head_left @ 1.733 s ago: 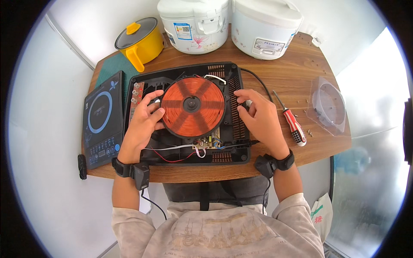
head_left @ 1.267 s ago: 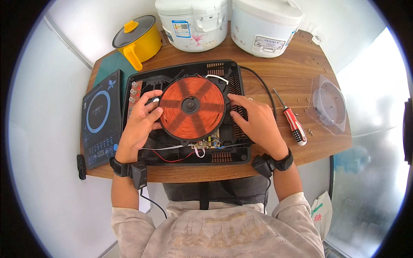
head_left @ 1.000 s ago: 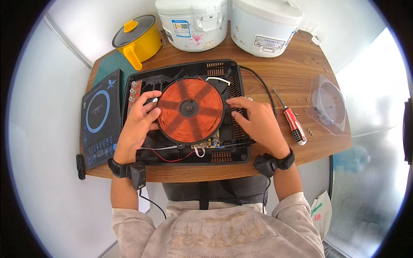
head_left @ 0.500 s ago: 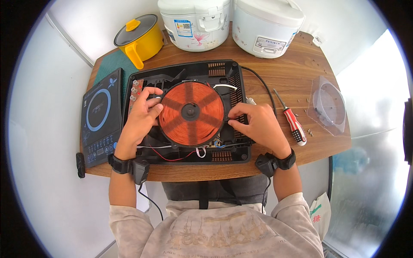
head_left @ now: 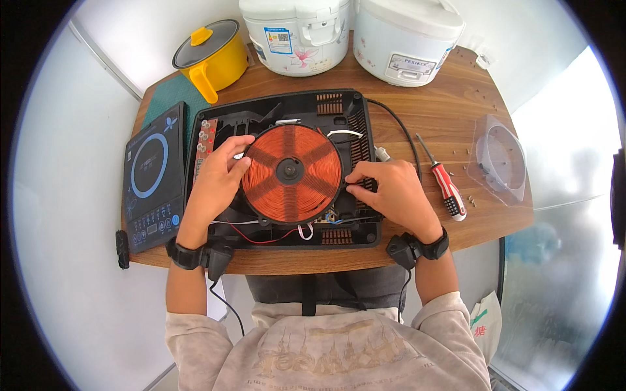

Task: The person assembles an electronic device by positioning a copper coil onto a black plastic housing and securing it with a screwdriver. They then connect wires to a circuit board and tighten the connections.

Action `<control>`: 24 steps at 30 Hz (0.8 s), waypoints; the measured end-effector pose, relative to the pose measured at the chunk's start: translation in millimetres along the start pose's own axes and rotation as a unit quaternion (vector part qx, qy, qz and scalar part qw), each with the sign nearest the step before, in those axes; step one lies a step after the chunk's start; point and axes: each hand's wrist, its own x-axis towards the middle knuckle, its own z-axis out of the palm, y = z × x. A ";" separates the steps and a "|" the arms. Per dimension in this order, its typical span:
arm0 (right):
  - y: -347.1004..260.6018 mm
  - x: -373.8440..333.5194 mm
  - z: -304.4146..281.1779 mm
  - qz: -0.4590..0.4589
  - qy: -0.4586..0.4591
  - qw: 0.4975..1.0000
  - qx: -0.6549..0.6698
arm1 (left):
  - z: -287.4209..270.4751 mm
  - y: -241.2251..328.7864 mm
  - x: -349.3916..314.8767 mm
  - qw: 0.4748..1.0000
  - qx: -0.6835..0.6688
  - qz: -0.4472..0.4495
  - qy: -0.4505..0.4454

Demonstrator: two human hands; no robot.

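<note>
A round copper induction coil (head_left: 291, 202) with dark radial bars and a dark hub lies in the black open housing (head_left: 306, 104) of an induction cooker. My left hand (head_left: 220, 176) is at the coil's left rim, its thumb and index finger bent against the edge. At the right rim, my right hand (head_left: 394, 192) pinches the edge between thumb and fingers. Red and white wires (head_left: 261, 242) run below the coil, and a white wire (head_left: 345, 132) shows at its upper right. Parts under the coil are hidden.
Left stands the cooker's black glass top (head_left: 156, 202) beside a green mat (head_left: 171, 98). Behind are a yellow pot (head_left: 225, 72) and two white rice cookers (head_left: 300, 55). A red-handled screwdriver (head_left: 448, 192), loose screws (head_left: 471, 201) and a clear plastic piece (head_left: 499, 156) lie right.
The coil has shifted very slightly to the right and toward me. My left hand moved with it, its fingers still at the rim; my right hand has hardly moved.
</note>
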 end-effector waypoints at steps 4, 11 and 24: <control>-2.5 0.2 -0.6 0.007 0.002 1.000 -0.006 | 3.4 21.1 -5.1 0.995 0.095 -0.030 0.019; -0.4 0.7 -2.2 -0.006 -0.010 1.000 -0.009 | 2.9 5.0 -6.8 0.970 0.198 0.126 0.060; -4.4 -0.7 -0.8 0.000 -0.008 1.000 -0.020 | 9.0 -0.6 -14.7 0.992 0.072 0.051 0.091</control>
